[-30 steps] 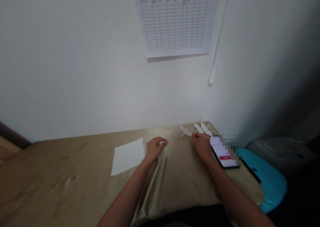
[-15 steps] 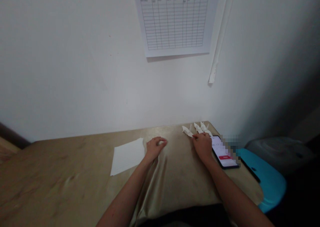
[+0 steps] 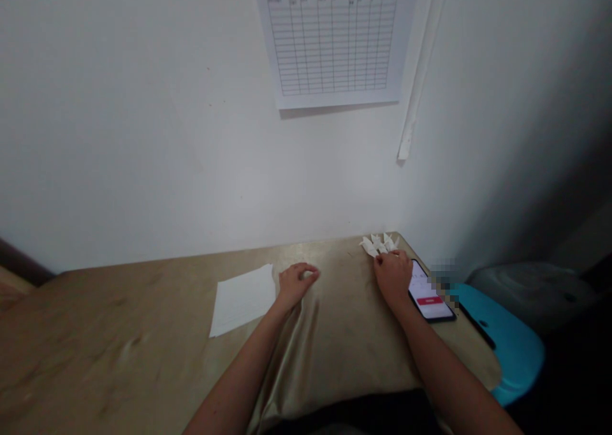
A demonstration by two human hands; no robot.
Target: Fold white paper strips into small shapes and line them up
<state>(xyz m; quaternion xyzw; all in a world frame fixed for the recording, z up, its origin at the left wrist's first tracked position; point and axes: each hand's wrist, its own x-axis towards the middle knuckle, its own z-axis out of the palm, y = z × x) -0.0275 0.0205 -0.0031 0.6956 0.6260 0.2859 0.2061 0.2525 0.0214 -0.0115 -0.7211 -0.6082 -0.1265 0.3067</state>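
Note:
Three small folded white paper cranes stand close together near the table's far right corner. The fingers of my right hand are pinched at the near end of the leftmost paper crane; its lower tip is partly hidden by them. Beside it are the middle paper crane and the right paper crane, their lower parts behind my knuckles. My left hand rests on the tablecloth with fingers loosely curved and nothing in them. Just to its left lies a small stack of white paper sheets.
A phone with a lit screen lies right of my right hand. A tan cloth covers the table, creased by my left forearm. Beyond the right edge is a blue stool. A printed grid sheet hangs on the wall behind.
My right hand has moved slightly right, bringing the leftmost paper crane up close to the other two. My left hand has stayed in place.

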